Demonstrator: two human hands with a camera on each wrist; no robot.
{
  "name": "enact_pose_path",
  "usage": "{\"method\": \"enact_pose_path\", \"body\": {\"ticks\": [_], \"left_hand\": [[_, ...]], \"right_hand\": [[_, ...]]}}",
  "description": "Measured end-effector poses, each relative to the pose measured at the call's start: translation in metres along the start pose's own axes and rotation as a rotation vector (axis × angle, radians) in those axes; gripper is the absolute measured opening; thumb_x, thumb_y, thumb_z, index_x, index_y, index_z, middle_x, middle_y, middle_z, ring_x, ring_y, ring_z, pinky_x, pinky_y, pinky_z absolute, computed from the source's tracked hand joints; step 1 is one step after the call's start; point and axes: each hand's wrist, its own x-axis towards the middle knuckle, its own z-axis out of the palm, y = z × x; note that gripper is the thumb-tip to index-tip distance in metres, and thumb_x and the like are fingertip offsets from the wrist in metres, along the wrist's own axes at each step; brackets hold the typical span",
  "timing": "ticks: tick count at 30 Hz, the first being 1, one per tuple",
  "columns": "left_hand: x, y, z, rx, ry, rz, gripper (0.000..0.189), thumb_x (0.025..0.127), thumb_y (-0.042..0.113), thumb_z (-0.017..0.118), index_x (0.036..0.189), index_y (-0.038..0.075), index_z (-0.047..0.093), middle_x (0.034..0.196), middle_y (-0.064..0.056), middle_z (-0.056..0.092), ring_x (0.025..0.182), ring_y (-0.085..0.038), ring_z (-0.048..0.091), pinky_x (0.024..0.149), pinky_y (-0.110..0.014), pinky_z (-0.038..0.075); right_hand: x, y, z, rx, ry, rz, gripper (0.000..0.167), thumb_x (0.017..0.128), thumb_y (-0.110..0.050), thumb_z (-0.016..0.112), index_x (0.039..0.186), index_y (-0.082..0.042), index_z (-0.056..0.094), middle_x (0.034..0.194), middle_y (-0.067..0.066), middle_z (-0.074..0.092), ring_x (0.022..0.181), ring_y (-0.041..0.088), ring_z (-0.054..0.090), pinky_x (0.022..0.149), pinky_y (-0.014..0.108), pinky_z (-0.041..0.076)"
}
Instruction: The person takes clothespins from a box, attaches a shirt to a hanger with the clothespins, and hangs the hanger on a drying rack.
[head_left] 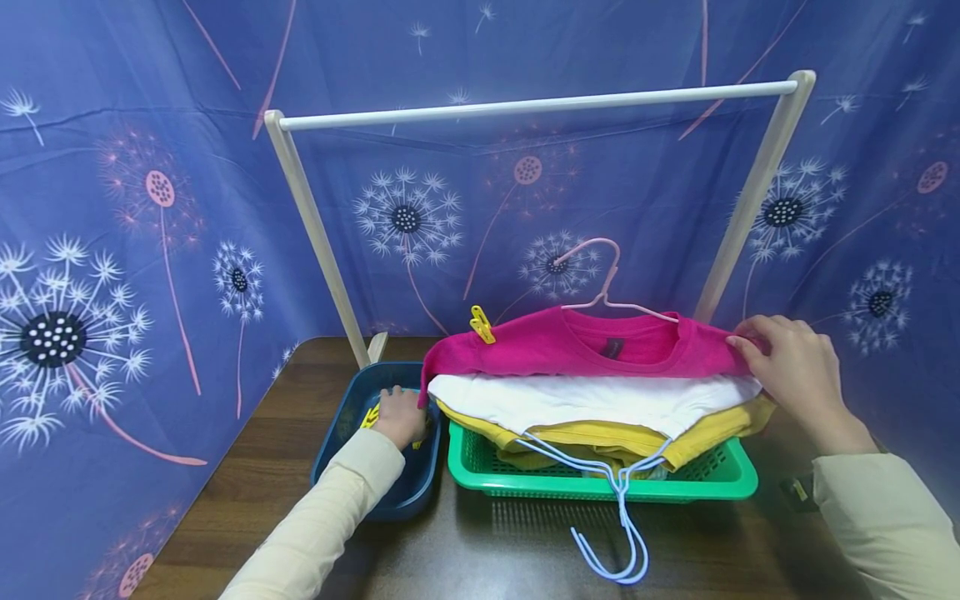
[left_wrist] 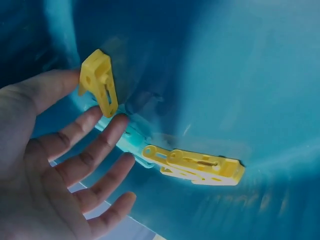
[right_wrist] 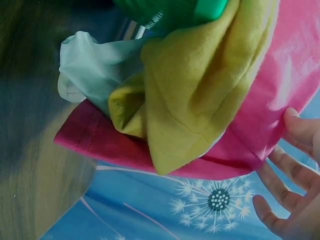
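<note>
My left hand (head_left: 401, 417) is down in the dark blue basin (head_left: 341, 433). In the left wrist view its thumb touches a yellow clothespin (left_wrist: 101, 80), with the fingers spread below it. Beside the fingertips lie a turquoise clothespin (left_wrist: 134, 142) and more yellow clothespins (left_wrist: 200, 167). My right hand (head_left: 798, 371) pinches the shoulder of a magenta shirt (head_left: 517, 346) between thumb and fingers. A pink hanger (head_left: 609, 283) sticks up out of its neckline. One yellow clothespin (head_left: 482, 325) is clipped on the shirt's left shoulder.
Beneath the magenta shirt lie a white garment (head_left: 592, 400) and yellow garments (head_left: 480, 423) over a green basket (head_left: 525, 485). Light blue hangers (head_left: 626, 533) hang over its front edge. Behind stands a wooden rack with a white rod (head_left: 525, 106). A small dark item (head_left: 798, 492) lies right.
</note>
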Motion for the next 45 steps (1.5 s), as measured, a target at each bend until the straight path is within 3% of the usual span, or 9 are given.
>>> {"method": "enact_pose_path", "body": {"ticks": [10,14,29,34,45], "left_hand": [[0.004,-0.003,0.006,-0.052,0.018,-0.081,0.032,0.076,0.019,0.068,0.104,0.004,0.065,0.104,-0.018,0.064,0.101,-0.036,0.052,0.093,-0.055,0.035],[0.004,-0.004,0.004,-0.067,0.022,-0.094,0.033,0.076,0.018,0.067,0.106,0.004,0.065,0.105,-0.019,0.064,0.102,-0.037,0.053,0.094,-0.056,0.035],[-0.005,-0.011,-0.008,-0.082,0.059,-0.096,0.019,0.076,0.017,0.067,0.089,0.004,0.064,0.092,-0.015,0.063,0.088,-0.034,0.052,0.083,-0.053,0.037],[-0.007,-0.013,-0.016,-0.088,0.057,-0.110,0.028,0.074,0.024,0.072,0.093,0.004,0.064,0.095,-0.015,0.063,0.089,-0.035,0.051,0.085,-0.054,0.037],[-0.018,-0.019,-0.045,-0.106,0.116,-0.118,0.055,0.074,0.026,0.072,0.116,-0.003,0.053,0.111,-0.022,0.060,0.104,-0.043,0.050,0.090,-0.057,0.034]], "right_hand": [[0.000,0.000,0.000,-0.002,-0.003,-0.005,0.014,0.079,-0.014,0.067,0.088,-0.004,0.066,0.082,0.022,0.065,0.074,0.040,0.052,0.058,0.047,0.033],[0.000,0.000,0.000,-0.002,-0.001,-0.007,0.014,0.079,-0.014,0.067,0.088,-0.004,0.066,0.082,0.021,0.065,0.074,0.039,0.053,0.058,0.047,0.033],[0.000,0.000,-0.001,0.005,-0.017,0.014,0.014,0.080,-0.015,0.065,0.089,-0.004,0.066,0.082,0.021,0.065,0.075,0.039,0.052,0.059,0.047,0.032],[0.000,0.000,-0.001,0.003,-0.014,0.013,0.014,0.080,-0.015,0.066,0.088,-0.004,0.066,0.082,0.021,0.065,0.075,0.039,0.052,0.059,0.046,0.032],[0.001,0.002,0.000,-0.002,-0.016,0.011,0.013,0.079,-0.015,0.067,0.087,-0.005,0.066,0.081,0.021,0.065,0.073,0.040,0.052,0.058,0.046,0.032]]}}
